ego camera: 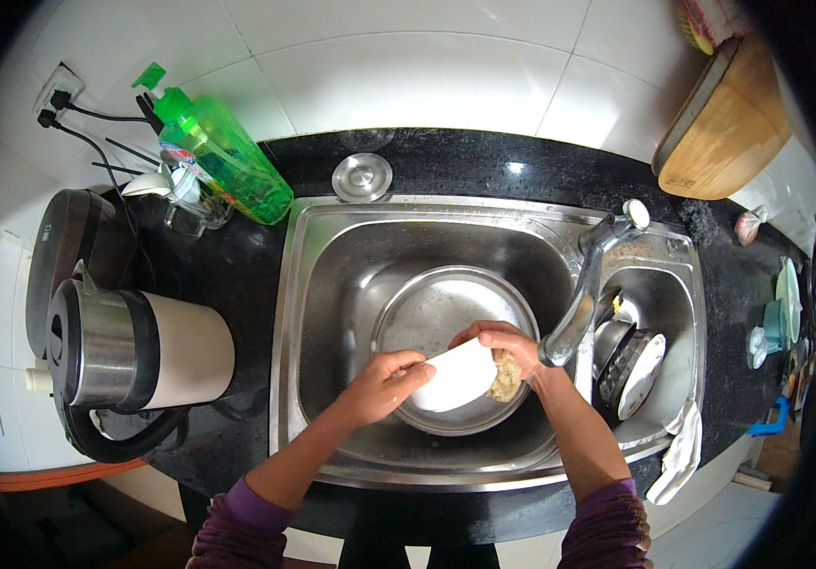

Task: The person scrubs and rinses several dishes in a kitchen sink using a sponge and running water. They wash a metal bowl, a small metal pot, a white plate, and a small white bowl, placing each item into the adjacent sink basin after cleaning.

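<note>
My left hand [387, 387] grips the near-left side of a white bowl [456, 378], thumb over its edge. The bowl is tilted, and I see mostly its smooth pale outer side. My right hand [507, 345] holds a tan, fibrous scrubber [505, 377] against the bowl's right end, its fingers bent around the far edge. Part of the scrubber is hidden behind the bowl and hand. Both hands look wet. Beneath them a round stainless steel basin [443, 299] rests in the large sink bowl [337, 313].
A chrome faucet [582, 291] reaches in close to my right wrist. The smaller sink bowl [678, 299] holds stacked dishes [636, 377], with a white cloth [678, 455] over its front edge. An electric kettle [187, 348] and green pump bottle [237, 160] stand left; a wooden cutting board [728, 128] leans at right.
</note>
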Available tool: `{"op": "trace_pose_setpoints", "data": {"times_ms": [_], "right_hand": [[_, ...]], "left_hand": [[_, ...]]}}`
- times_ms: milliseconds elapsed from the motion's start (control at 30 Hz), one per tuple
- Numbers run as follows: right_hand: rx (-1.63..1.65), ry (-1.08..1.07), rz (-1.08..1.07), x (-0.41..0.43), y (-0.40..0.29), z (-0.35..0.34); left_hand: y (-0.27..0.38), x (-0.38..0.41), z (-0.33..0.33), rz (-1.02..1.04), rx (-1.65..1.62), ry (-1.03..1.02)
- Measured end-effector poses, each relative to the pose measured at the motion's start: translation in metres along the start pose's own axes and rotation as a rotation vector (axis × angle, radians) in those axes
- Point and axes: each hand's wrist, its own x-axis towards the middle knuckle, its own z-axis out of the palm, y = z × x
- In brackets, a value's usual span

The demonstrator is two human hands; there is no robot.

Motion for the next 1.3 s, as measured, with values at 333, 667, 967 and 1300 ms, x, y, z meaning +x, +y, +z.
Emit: {"op": "trace_pose_setpoints", "data": {"times_ms": [333,667,967,1300], "right_hand": [[0.013,0.018,0.037,0.003,0.0,-0.006],[-0.016,-0.023,0.11,0.008,0.001,-0.013],[-0.928,1.111,-0.036,0.055,0.046,-0.035],[-1.61,0.346,0.25,0.039,0.059,-0.033]], "left_hand": [[-0.002,0.001,-0.008,0.0,-0.033,-0.127],[-0.005,0.007,-0.007,-0.021,-0.112,-0.217],[-0.011,0.013,-0.014,-0.219,-0.439,-0.058],[0.0,0.018,-0.016,-0.295,-0.691,0.151]]}}
